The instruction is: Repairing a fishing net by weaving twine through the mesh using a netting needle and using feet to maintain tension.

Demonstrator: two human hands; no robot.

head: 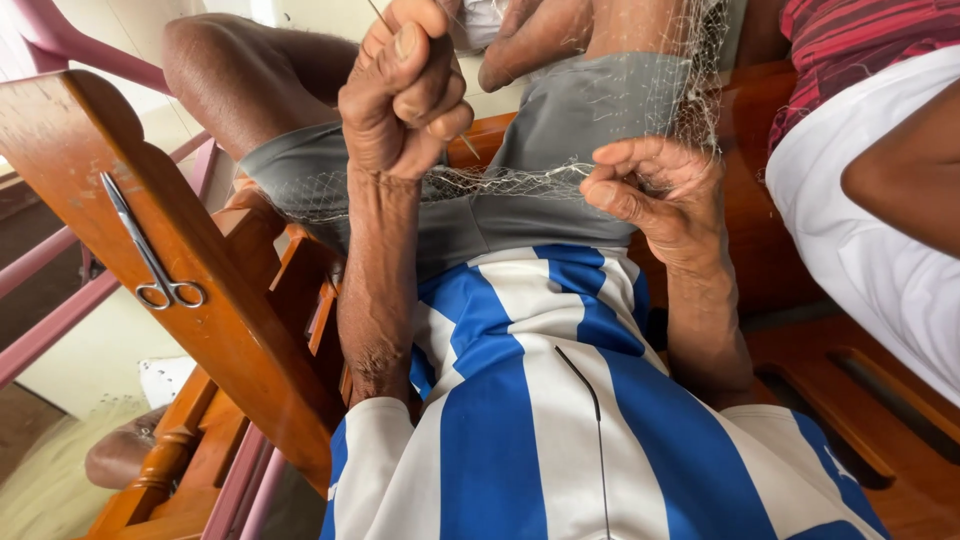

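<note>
Pale mesh net (480,182) stretches across mid-frame over the lap. Left hand (405,90) grips a thin needle (462,143); right hand (660,195) pinches the net's edge. Scissors (150,255) lie on the wooden armrest (90,130), left.

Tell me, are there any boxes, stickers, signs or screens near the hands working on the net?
None: no package, label, sign or screen shows.
Left hand: pinches a thin needle and thread above the net.
Right hand: grips the gathered edge of the fine pale net over the lap.
Scissors: small, silver, lying on the brown wooden armrest at the left.
</note>
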